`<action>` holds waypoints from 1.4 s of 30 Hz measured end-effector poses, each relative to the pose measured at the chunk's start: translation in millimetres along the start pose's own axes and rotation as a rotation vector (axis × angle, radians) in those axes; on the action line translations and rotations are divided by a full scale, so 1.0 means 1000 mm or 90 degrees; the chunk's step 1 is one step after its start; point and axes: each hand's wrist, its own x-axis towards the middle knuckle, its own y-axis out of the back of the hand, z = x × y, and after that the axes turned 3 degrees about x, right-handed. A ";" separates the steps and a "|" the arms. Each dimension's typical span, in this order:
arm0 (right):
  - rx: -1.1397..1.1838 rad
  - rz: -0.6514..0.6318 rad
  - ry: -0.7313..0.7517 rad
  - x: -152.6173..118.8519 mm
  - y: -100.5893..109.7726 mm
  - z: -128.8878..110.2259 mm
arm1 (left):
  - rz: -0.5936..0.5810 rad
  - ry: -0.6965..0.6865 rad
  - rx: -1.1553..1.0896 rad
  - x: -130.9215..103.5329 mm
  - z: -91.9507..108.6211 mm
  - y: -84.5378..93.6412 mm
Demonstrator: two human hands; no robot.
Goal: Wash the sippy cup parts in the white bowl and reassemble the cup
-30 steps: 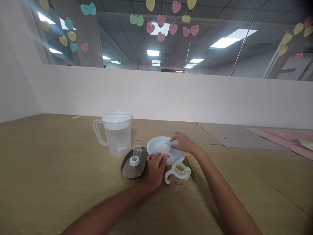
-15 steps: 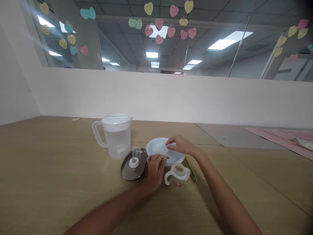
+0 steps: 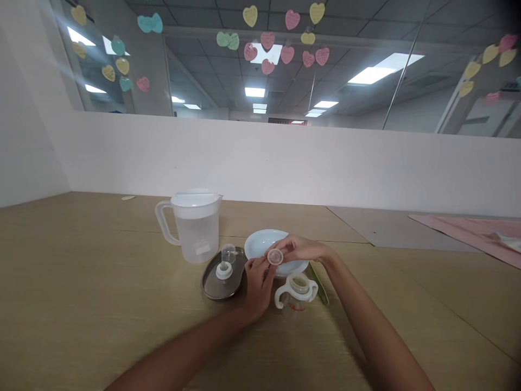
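Observation:
A small clear round piece [image 3: 275, 257] is held between both hands, its circular rim facing me, above the near edge of a white bowl [image 3: 260, 239]. My right hand [image 3: 299, 248] pinches it from the right, over the bowl. My left hand [image 3: 257, 279] has its fingertips on its left side. Just in front of the bowl stands an open clear bottle [image 3: 298, 290] with a white two-handled collar. To the left, a metal kidney tray [image 3: 212, 287] holds a white ring [image 3: 223, 270] and a clear dome cap [image 3: 228, 253].
A translucent lidded jug [image 3: 198, 233] with liquid stands behind the tray at the left. A green and yellow strip [image 3: 319, 285] lies right of the bottle. At the far right is a pink cloth [image 3: 459, 228] with something white on it.
My right hand has turned and moved in toward my left hand. The clear piece has come up from the bowl and now faces me. The view has shifted slightly.

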 end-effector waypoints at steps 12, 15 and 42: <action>-0.466 0.231 -0.212 -0.007 0.022 0.020 | 0.044 -0.012 0.005 -0.004 0.004 0.001; -0.576 0.283 -0.277 0.003 0.017 0.031 | 0.024 -0.054 0.019 -0.006 0.014 0.009; -0.580 0.253 -0.320 0.024 0.000 0.049 | -0.189 -0.420 0.067 -0.016 0.009 -0.001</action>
